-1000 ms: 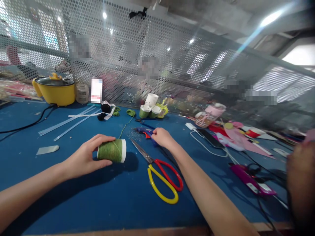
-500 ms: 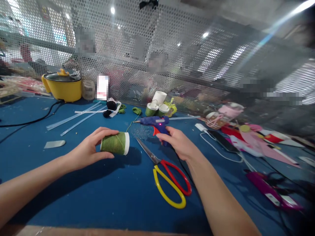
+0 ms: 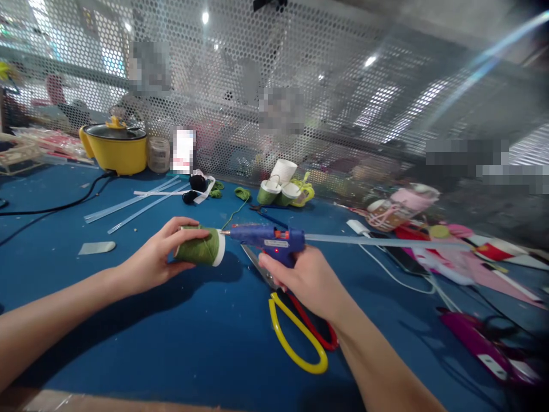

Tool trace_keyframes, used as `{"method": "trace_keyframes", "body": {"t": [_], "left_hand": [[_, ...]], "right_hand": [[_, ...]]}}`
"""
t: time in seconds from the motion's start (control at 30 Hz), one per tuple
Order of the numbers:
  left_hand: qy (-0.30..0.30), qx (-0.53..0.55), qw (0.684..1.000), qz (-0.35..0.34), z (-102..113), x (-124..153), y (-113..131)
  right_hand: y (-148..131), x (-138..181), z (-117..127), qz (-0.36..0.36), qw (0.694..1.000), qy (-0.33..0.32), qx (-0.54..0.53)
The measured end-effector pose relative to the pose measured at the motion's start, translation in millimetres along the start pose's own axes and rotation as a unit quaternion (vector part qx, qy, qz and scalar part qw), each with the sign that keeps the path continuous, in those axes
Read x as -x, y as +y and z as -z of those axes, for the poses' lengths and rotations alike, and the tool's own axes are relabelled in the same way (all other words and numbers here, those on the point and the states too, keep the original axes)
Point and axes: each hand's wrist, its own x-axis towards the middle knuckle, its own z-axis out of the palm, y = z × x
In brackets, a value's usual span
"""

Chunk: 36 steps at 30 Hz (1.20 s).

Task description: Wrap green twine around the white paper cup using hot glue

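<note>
The right hand [image 3: 306, 280] is wrapped around the handle of a blue glue gun [image 3: 268, 239], and the fingers cover the trigger, so it cannot be told whether the trigger is pressed. The gun's nozzle points left, with its tip at the white rim of a green-wrapped cup [image 3: 201, 250]; whether tip and rim actually meet is too fine to make out. A clear glue stick [image 3: 377, 241] juts from the back of the gun, running away to the right of the grip, and its far end smears into blur.

The left hand [image 3: 152, 263] holds the cup on its side, thumb above and fingers curled beneath, pinching the closed end, which the hand hides. A green thread [image 3: 234, 213] trails away from the cup toward the far side of the blue table [image 3: 193, 349].

Just under the right hand lie scissors [image 3: 300, 337] with one yellow and one red handle; the blades pass beneath the gun and wrist and are mostly covered. Beyond the gun stand more green cups [image 3: 281, 191] with a white one. Far left of the left hand's grip sit a yellow pot [image 3: 115, 150], its black cord and several spare glue sticks [image 3: 132, 205]. Right of the gun, pink and red pieces, a white cable and a purple tool are blurred. A perforated metal screen [image 3: 300, 86] closes the back.
</note>
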Motion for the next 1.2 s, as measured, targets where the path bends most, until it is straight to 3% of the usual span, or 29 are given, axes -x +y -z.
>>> {"method": "trace_keyframes", "body": {"t": [0.4, 1.2], "left_hand": [[-0.006, -0.007, 1.000, -0.005, -1.6, 0.5, -2.1], [-0.002, -0.001, 1.000, -0.002, 0.0, -0.8, -1.4]], "right_hand": [[-6.2, 3.7, -0.2, 0.026, 0.995, 0.004, 0.094], [-4.9, 5.4, -0.5, 0.049, 0.991, 0.020, 0.121]]}}
